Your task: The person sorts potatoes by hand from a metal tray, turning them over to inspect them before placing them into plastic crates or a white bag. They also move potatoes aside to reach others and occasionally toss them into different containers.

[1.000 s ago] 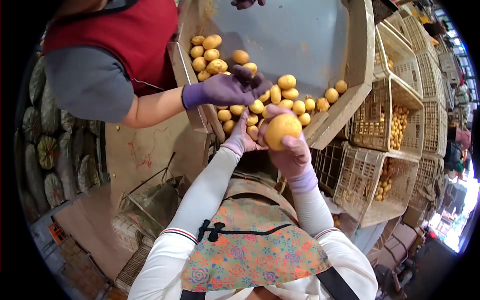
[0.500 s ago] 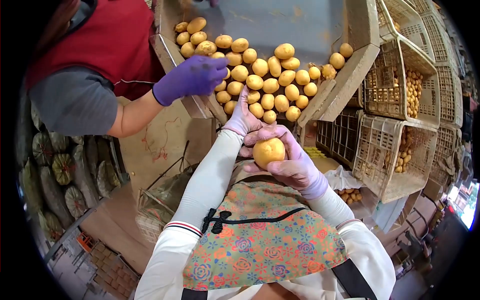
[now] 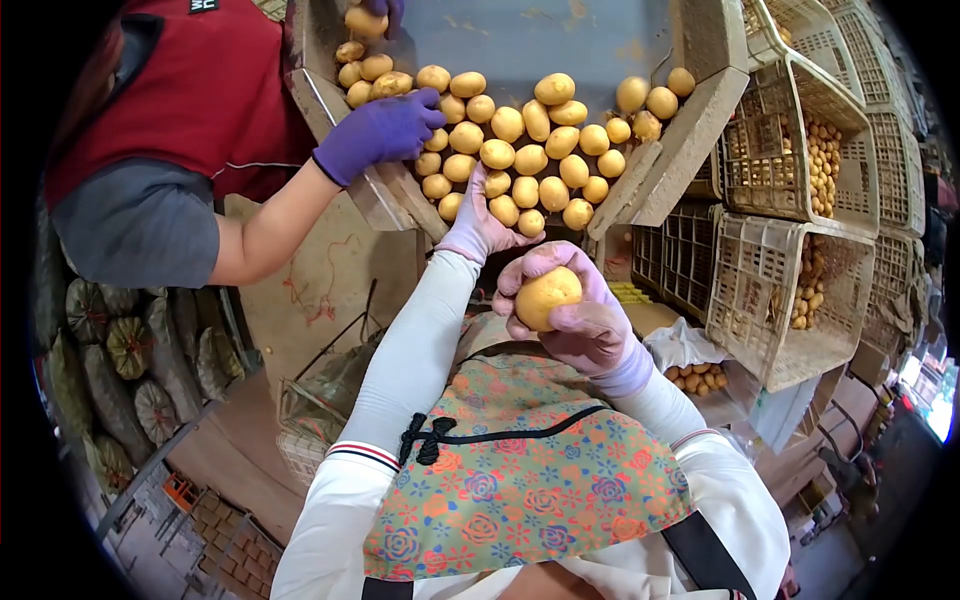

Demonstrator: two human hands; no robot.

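Observation:
My right hand (image 3: pixel 575 310), in a pale pink glove, is closed round a yellow potato (image 3: pixel 548 298) in front of my apron. My left hand (image 3: pixel 481 222), gloved the same way, reaches to the near edge of the sorting trough (image 3: pixel 560 48). Its thumb side rests against the nearest potatoes, with fingers spread under the lowest ones; its palm shows no held potato. Several loose potatoes (image 3: pixel 530 158) lie together at the narrow near end of the trough.
At the left, a co-worker in a red vest (image 3: pixel 190 100) has a purple-gloved hand (image 3: pixel 380 138) among the potatoes and the other at the top holding one. Plastic crates (image 3: pixel 765 300) with potatoes stand at the right. Filled sacks (image 3: pixel 90 370) lie at far left.
My right hand has moved slightly right with its potato, apart from my left hand. The co-worker's second hand has come into view with a potato. Another potato has appeared at the trough's right side.

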